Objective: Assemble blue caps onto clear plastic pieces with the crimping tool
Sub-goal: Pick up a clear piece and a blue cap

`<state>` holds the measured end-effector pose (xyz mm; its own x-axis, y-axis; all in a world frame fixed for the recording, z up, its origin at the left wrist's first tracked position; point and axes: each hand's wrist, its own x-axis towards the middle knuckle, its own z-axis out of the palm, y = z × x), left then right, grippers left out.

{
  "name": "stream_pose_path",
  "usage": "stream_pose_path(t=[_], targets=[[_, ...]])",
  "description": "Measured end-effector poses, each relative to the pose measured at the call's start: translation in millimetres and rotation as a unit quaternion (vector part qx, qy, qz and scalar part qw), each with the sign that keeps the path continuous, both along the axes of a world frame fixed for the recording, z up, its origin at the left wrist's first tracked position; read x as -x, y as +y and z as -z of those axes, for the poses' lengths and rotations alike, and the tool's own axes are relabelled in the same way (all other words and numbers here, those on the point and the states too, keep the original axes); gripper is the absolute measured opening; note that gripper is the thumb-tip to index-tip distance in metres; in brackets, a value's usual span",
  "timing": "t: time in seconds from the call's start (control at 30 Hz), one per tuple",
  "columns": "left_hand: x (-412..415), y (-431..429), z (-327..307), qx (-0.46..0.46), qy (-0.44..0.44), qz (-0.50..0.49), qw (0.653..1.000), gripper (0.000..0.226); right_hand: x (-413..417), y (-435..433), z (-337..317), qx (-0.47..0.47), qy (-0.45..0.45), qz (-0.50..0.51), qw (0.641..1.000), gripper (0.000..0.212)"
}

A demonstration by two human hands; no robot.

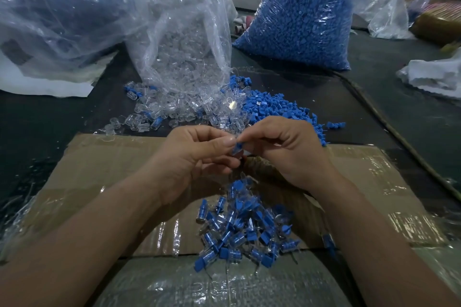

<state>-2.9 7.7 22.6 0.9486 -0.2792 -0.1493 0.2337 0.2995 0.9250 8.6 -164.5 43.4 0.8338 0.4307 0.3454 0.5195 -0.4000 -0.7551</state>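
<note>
My left hand (197,154) and my right hand (287,149) meet above a cardboard box (104,172), fingertips together. Between them they pinch a small blue cap (236,149) with a clear plastic piece, mostly hidden by the fingers. Below the hands lies a heap of assembled blue-and-clear pieces (244,229) on the box. Beyond the hands, loose clear pieces (174,109) spill from an open clear bag (179,40), and loose blue caps (277,107) lie beside them on the right. No crimping tool shows.
A full bag of blue caps (299,20) stands at the back right. A large crumpled plastic bag (55,7) fills the back left. White bags (434,75) lie at the far right on the dark table (50,117).
</note>
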Motion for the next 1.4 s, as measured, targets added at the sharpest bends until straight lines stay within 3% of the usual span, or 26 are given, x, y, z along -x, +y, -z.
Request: stream_pose_path(t=[0.27, 0.47, 0.63, 0.97, 1.13, 1.4], targets=[[2, 0, 0, 0.01, -0.009, 0.011, 1.0, 0.015, 1, 2, -2, 0.021, 0.022, 0.002, 1.0, 0.03], [5, -5, 0, 0.006, -0.059, -0.052, 0.997, 0.015, 2, 3, -2, -0.029, 0.06, 0.038, 0.997, 0.013], [6, -7, -2, 0.009, -0.084, -0.08, 0.993, 0.011, 3, 7, 0, -0.011, 0.114, 0.004, 0.993, 0.033], [7, -6, 0, -0.071, -0.111, -0.083, 0.988, 0.015, 4, 11, 6, -0.097, 0.104, -0.022, 0.99, 0.025], [6, -4, 0, -0.052, -0.115, -0.082, 0.989, 0.011, 5, 10, 8, -0.124, 0.07, -0.044, 0.989, 0.028], [7, -3, -5, -0.03, -0.065, -0.066, 0.995, 0.011, 2, 8, 10, -0.036, -0.062, 0.003, 0.997, 0.037]])
